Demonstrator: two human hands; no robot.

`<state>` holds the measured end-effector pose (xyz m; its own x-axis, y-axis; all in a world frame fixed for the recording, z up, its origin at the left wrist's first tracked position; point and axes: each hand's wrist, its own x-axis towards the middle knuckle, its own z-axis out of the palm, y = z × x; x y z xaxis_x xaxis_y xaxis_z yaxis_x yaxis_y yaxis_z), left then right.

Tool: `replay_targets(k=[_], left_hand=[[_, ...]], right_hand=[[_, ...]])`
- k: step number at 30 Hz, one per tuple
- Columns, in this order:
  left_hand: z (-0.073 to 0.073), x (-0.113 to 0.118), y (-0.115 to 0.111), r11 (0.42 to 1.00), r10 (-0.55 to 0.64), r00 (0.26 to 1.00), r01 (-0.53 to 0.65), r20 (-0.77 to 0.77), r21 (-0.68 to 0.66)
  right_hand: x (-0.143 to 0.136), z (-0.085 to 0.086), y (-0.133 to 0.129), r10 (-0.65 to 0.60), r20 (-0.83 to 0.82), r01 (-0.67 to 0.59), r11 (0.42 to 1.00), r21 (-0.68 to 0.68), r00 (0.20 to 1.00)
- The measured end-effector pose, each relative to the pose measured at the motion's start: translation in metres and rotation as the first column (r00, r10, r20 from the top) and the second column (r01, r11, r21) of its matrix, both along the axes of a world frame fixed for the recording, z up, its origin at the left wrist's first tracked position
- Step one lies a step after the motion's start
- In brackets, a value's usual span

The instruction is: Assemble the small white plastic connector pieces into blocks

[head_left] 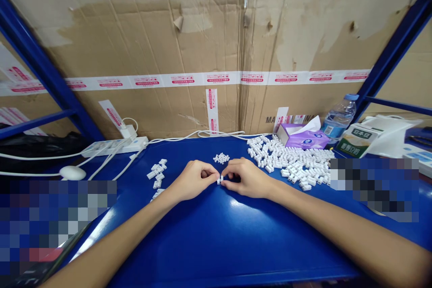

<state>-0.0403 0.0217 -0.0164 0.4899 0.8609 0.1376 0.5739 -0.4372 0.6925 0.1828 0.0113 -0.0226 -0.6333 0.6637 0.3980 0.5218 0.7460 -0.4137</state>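
Between my two hands, near the middle of the blue table (232, 238), is a small white plastic piece (220, 180). My left hand (197, 179) pinches it from the left with thumb and fingertips. On its right side, the thumb and forefinger of my right hand (248, 177) close on the same piece. Just beyond the hands lies a little cluster of tiny white parts (221, 158). Some white pieces (157, 171) rest left of my left hand. A large heap of similar white pieces (290, 159) spreads out to the right.
A purple tissue pack (305, 139), a water bottle (337, 119) and a green and white carton (357, 139) stand at the back right. A power strip (116, 146) with white cables lies at the back left. Cardboard (151, 40) forms the rear wall.
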Motion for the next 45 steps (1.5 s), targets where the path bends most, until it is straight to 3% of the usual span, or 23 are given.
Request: replay_targets(k=[23,39,45], left_hand=[[0.0048,-0.0032,-0.0029,0.998,-0.06,0.997,0.059,0.052,0.019],[0.0044,-0.0011,-0.0067,0.984,-0.052,0.998,0.055,-0.025,0.168],[0.0005,-0.006,-0.0084,0.95,0.036,0.996,-0.008,-0.083,0.312]], right_hand=[[0.001,-0.0016,0.002,0.019,-0.016,-0.018,1.0,0.018,1.0],[0.0025,-0.0019,0.0025,-0.001,-0.018,0.001,1.0,-0.006,1.0],[0.0029,-0.0029,0.0024,-0.036,-0.033,0.035,0.999,-0.021,0.999]])
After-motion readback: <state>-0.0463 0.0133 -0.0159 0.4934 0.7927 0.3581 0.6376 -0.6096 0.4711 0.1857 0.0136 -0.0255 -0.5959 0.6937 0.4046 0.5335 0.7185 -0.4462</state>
